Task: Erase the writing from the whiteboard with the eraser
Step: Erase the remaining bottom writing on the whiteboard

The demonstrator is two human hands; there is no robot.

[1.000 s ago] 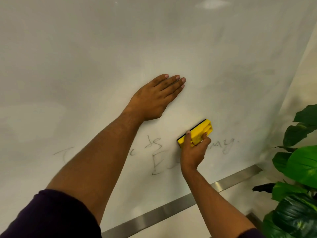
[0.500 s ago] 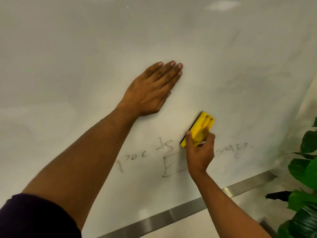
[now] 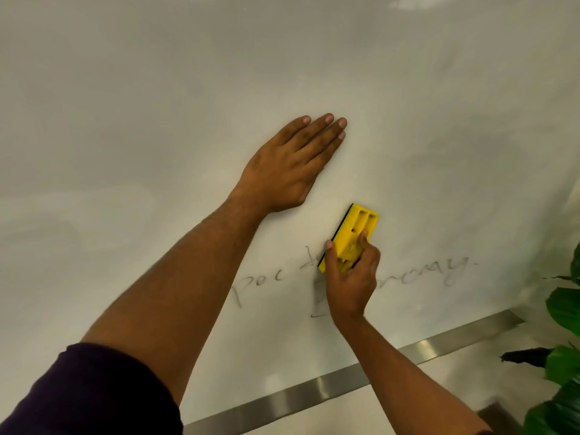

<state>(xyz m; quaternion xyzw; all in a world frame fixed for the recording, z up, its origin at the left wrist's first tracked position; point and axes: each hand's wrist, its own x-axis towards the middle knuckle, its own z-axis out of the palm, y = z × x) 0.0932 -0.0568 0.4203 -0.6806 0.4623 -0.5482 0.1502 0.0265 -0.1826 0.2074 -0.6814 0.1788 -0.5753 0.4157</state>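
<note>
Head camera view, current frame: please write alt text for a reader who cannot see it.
A person's right hand presses a yellow eraser against a whiteboard, over faint handwriting that remains on both sides. The left hand rests flat, open, on the board above; green plant leaves show at right.

Glossy smooth whiteboard [image 3: 188,89], brushed-metal bottom rail [image 3: 314,394], yellow plastic eraser [image 3: 357,227], waxy plant leaves [image 3: 565,309].

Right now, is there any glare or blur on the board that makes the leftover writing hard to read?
Head view: a soft ceiling-light reflection sits at the top right of the whiteboard, away from the writing. The strokes are faint grey and smeared, and the right hand with the eraser covers the middle. The wide-angle lens tilts the metal ledge.
</note>
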